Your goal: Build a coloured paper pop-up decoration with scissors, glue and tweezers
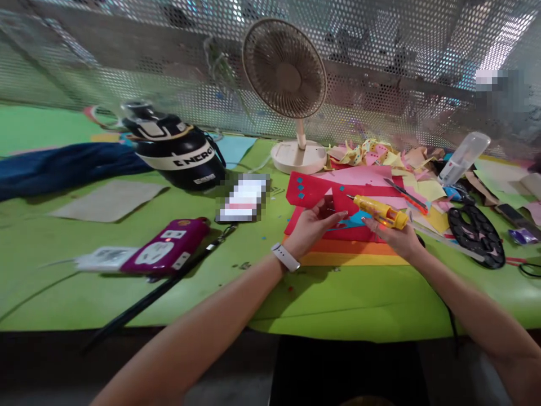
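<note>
My right hand (401, 237) is closed around a yellow glue gun (380, 211), its metal nozzle pointing left. A long translucent stick (443, 241) extends from behind it. My left hand (310, 225), with a white band on the wrist, has its fingers curled at a small pale pink paper triangle (329, 192) and appears to pinch it. Both hands are over red paper (313, 192) decorated with small blue diamonds. A blue paper piece (355, 220) lies between the hands, partly hidden. Orange and yellow sheets (350, 258) lie beneath.
A white fan (299, 155) stands behind the papers. Paper scraps (376, 153), a cutter (408, 195), a clear bottle (465, 158) and a black palette-like tray (475, 237) lie right. Leftward are a phone (243, 197), purple power strip (164, 248) and black jug (181, 158).
</note>
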Tool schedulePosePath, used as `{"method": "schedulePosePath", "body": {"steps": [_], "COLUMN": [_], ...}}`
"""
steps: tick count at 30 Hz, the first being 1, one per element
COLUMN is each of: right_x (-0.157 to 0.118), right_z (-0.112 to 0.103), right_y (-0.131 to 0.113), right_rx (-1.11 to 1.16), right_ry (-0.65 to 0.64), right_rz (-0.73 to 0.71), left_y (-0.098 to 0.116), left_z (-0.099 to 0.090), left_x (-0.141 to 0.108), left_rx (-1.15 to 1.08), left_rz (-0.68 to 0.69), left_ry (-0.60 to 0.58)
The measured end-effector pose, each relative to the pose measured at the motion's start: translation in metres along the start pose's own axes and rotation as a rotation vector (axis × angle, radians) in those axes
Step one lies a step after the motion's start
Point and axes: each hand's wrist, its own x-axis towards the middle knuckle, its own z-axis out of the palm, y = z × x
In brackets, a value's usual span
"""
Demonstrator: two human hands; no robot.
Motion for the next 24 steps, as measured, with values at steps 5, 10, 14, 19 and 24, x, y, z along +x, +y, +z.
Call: {"method": "schedulePosePath", "body": {"steps": [5, 10, 14, 19, 24], "right_x": [-0.002, -0.002, -0.001, 0.000, 0.000], "right_z": [-0.001, -0.003, -0.004, -0.003, -0.003], "right_y": [0.005, 0.009, 0.011, 0.008, 0.008], "right_rx": [-0.171, -0.172, -0.197, -0.157, -0.177], "right_ry": [0.016, 0.006, 0.018, 0.029, 0.022], "right_rz": [-0.050, -0.061, -0.058, -0.087, -0.049], "left_y": [0.001, 0.001, 0.000, 0.000, 0.002], "left_z": [0.001, 0.002, 0.001, 0.002, 0.003], "left_x": [-0.002, -0.003, -0.003, -0.004, -0.004], "left_rx": [-0.005, -0.021, -0.018, -0.011, -0.003], "left_rz": [-0.010, -0.006, 0.000, 0.004, 0.007], "left_ry": [-0.023, -0.013, 0.001, 0.015, 0.011]}}
